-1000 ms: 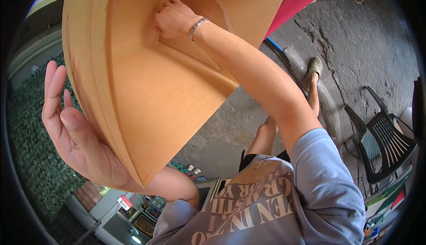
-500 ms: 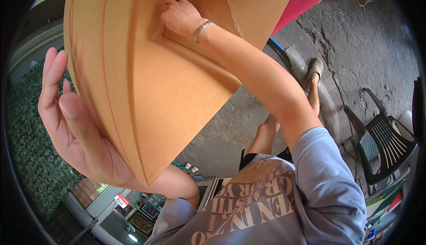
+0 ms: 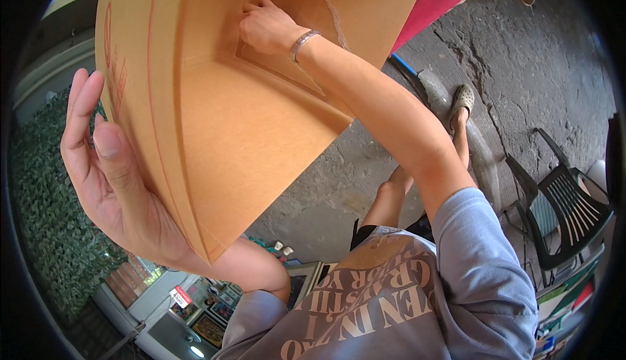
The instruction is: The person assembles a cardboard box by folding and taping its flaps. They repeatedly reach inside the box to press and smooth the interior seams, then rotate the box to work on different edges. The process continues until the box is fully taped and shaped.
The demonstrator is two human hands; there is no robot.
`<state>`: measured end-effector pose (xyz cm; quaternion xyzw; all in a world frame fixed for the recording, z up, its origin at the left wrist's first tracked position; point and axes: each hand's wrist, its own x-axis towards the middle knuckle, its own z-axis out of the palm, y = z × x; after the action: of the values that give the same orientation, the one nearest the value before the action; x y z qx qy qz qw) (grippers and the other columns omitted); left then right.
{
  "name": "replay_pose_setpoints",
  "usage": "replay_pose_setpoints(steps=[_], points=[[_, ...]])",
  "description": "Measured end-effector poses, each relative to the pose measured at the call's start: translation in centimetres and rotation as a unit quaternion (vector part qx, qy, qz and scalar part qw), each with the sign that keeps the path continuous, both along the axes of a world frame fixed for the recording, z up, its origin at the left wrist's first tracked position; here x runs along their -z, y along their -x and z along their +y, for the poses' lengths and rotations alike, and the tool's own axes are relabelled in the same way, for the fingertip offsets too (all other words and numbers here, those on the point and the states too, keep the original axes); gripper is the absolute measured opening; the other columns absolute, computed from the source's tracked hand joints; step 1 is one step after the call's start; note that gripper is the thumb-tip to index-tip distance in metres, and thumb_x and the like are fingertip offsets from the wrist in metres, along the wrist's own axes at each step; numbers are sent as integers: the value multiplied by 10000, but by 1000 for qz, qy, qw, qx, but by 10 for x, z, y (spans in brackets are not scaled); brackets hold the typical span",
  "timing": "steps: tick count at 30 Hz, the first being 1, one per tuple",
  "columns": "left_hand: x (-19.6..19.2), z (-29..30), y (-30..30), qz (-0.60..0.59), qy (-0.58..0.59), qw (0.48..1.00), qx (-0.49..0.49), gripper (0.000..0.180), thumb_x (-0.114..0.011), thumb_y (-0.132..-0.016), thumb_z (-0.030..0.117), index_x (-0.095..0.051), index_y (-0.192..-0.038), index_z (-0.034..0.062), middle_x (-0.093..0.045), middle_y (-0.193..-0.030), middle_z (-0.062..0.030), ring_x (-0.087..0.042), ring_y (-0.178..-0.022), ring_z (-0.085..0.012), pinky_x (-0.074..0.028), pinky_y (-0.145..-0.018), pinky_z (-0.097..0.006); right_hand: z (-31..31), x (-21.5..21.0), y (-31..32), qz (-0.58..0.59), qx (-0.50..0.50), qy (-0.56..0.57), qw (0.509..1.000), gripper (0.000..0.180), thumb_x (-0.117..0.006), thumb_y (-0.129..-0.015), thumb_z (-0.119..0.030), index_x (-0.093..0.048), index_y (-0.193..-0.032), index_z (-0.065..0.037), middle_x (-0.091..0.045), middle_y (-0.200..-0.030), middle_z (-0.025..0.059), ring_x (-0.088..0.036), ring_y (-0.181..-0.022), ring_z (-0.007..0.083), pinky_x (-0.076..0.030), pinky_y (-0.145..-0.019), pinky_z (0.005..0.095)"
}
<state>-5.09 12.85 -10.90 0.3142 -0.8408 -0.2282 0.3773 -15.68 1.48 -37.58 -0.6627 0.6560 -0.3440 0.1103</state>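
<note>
At the left, the left hand [image 3: 107, 177] lies flat against the outer wall of one large cardboard box [image 3: 248, 112], palm on the board, fingers straight and slightly spread, thumb along the edge. The box is held up near the camera. The right hand [image 3: 267, 28] reaches inside, fingers curled together against an inner flap, a bracelet [image 3: 303, 42] on its wrist. Farther right, cracked concrete ground [image 3: 521, 67] and one dark plastic chair [image 3: 564, 203].
</note>
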Motion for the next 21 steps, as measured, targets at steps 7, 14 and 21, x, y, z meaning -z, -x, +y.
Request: replay_pose_setpoints(steps=[7, 14, 21], points=[[1, 2, 0, -1, -9, 1000, 4, 435, -619, -1051, 241, -539, -1363, -51, -606, -1402, -156, -698, -1120, -217, -613, -939, -347, 14, -5, -1, -6, -15, 17, 1000, 158, -635, -861, -91, -686, -712, -111, -667, -953, -22, -561, -1098, 200, -416, -886, 403], [-2, 0, -1, -32, -1, 999, -5, 432, -629, -1046, 233, -540, -1367, -40, -570, -1442, -157, -696, -1115, -217, -611, -940, -358, 35, -11, 5, -14, -46, 26, 998, 182, -576, -917, -146, -744, -851, -120, -717, -1021, -12, -584, -1112, 210, -429, -941, 402], [3, 5, 3, 29, -53, 998, 3, 398, -704, -993, 206, -630, -1276, -65, -444, -1529, -292, -497, -1376, -291, -342, -1184, -422, 49, -6, 10, -19, -72, 19, 997, 175, -595, -886, -121, -765, -853, -142, -709, -1111, -3, -581, -1178, 220, -433, -982, 428]])
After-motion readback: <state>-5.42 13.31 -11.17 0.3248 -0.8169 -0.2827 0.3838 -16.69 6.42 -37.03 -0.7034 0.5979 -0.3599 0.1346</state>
